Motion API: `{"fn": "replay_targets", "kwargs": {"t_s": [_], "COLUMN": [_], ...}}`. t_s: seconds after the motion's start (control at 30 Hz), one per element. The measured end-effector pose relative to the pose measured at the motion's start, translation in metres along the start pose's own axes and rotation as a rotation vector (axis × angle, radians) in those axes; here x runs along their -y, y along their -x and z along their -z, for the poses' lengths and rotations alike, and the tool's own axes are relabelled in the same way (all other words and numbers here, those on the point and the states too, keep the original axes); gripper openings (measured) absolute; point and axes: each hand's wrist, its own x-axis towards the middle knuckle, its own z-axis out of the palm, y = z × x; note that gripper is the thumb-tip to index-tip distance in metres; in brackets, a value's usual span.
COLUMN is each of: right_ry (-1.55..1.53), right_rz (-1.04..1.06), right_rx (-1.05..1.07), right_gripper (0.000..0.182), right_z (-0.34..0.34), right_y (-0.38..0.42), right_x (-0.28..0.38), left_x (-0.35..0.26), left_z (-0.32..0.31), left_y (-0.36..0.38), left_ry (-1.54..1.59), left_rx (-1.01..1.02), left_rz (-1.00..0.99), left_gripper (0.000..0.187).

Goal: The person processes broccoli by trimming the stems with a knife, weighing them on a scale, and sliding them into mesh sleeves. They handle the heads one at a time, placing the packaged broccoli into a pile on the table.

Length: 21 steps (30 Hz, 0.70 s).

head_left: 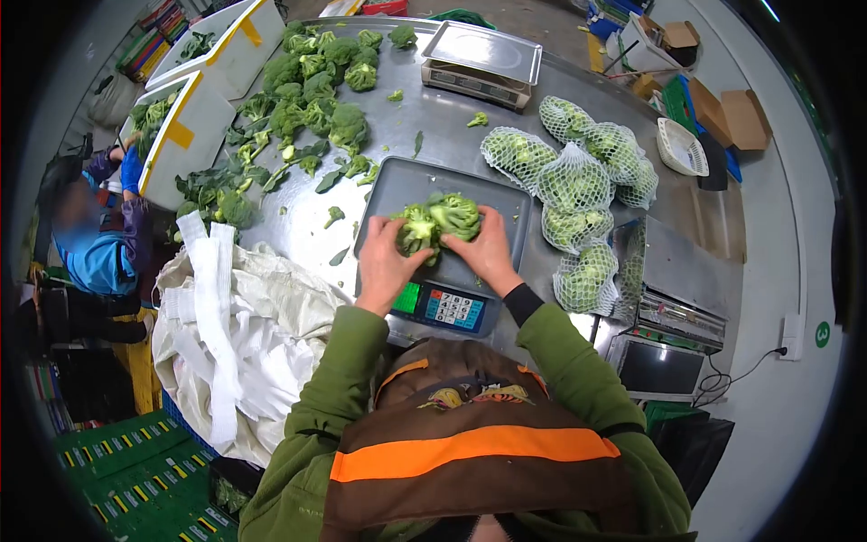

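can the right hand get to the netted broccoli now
Probably yes: the netted broccoli lies on that side with nothing standing between, though the right hand would first need to let go of the broccoli piece over the scale.

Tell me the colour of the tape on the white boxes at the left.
Yellow-orange tape on the white boxes; it shows in the head view.

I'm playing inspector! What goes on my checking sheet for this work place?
Surface: metal table, green bits on it
Things: held broccoli above a scale; netted broccoli at right, loose broccoli at far left
Clutter: fallen leaf beside the scale; white sack at left
Hands: left hand and right hand both grip broccoli
Cables: dark cable plugged in at the wall
Surroundings: another person near white boxes; cardboard boxes at right
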Motion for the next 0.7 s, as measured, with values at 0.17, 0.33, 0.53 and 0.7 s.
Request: {"fn": "replay_targets", "kwargs": {"t_s": [0.17, 0.33, 0.53, 0.7], "right_ry": [0.056, -0.231, -0.422, -0.42], "right_rz": [0.08, -0.157, -0.203, -0.229], "right_rx": [-0.038, 0.228, 0.266, 0.129], "right_gripper": [0.072, 0.083, 0.063, 0.038], "right_z": [0.001, 0.02, 0.054, 0.083], "right_y": [0.005, 0.004, 0.008, 0.024], "right_x": [0.003, -0.005, -0.038, -0.039], "left_x": [-0.004, -0.002, 0.113, 0.131], "left_z": [0.001, 0.053, 0.161, 0.253], "left_y": [-0.001, 0.017, 0.063, 0.156], "left_ry": [0.048, 0.293, -0.158, -0.985], "left_rx": [0.038, 0.064, -0.591, -0.129], "left_rz": [0.054, 0.178, 0.344, 0.91], "left_gripper": [0.065, 0.07, 0.045, 0.069]}}
